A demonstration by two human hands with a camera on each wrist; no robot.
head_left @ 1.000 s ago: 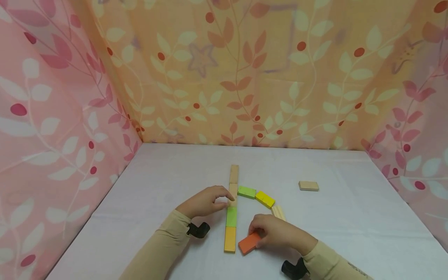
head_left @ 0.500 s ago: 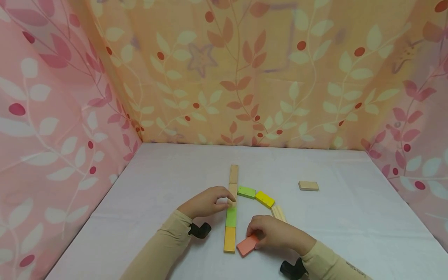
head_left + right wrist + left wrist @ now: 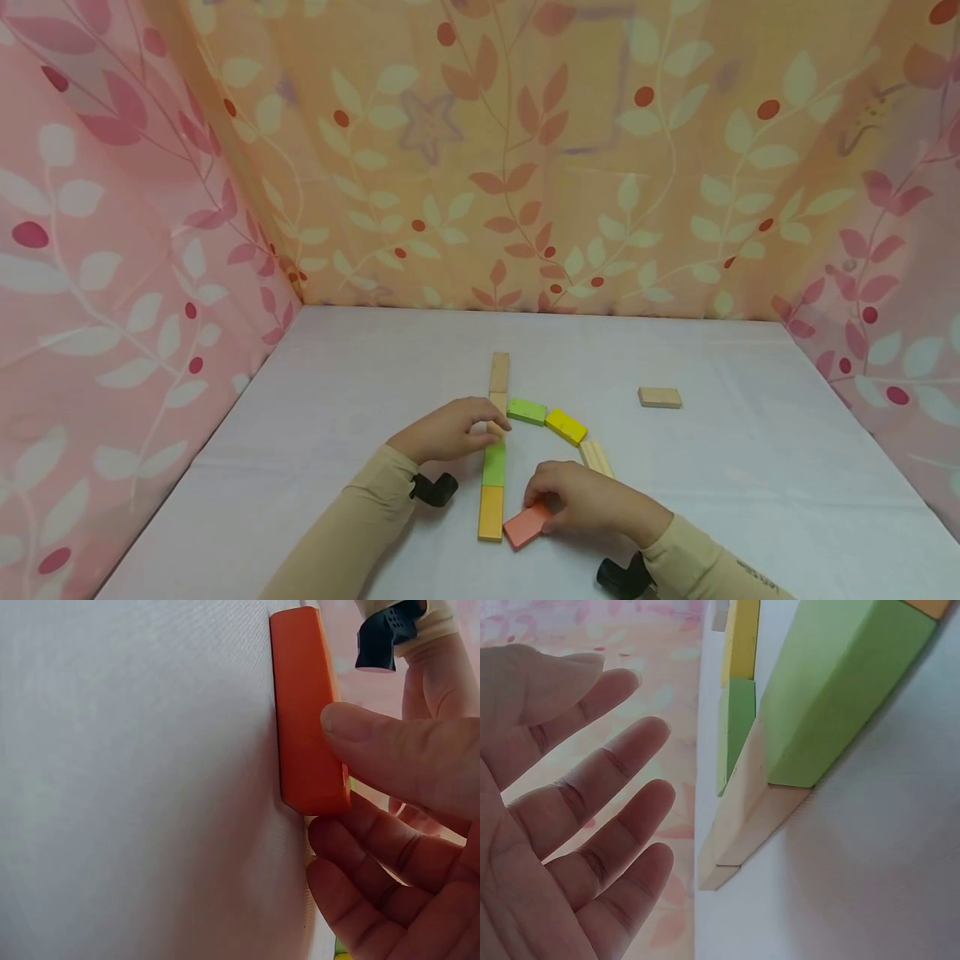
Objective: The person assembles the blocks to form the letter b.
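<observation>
My right hand pinches an orange-red wooden block lying flat on the table, its left corner close beside the orange-yellow block at the near end of a straight column. In the right wrist view the thumb presses on one side of the orange-red block, with fingers at its end. Over the middle of the column hovers my left hand, fingers loosely bent and holding nothing. The column continues away through a green block to plain wood blocks; my left hand partly hides it.
From the column's right side curve a light green block, a yellow block and a grooved pale wood block. A single plain block lies farther right on the white tablecloth. Patterned curtains enclose the back and sides.
My right hand has slid the orange-red block a little to the left, up to the column's near end. The left hand has drifted slightly right above the column.
</observation>
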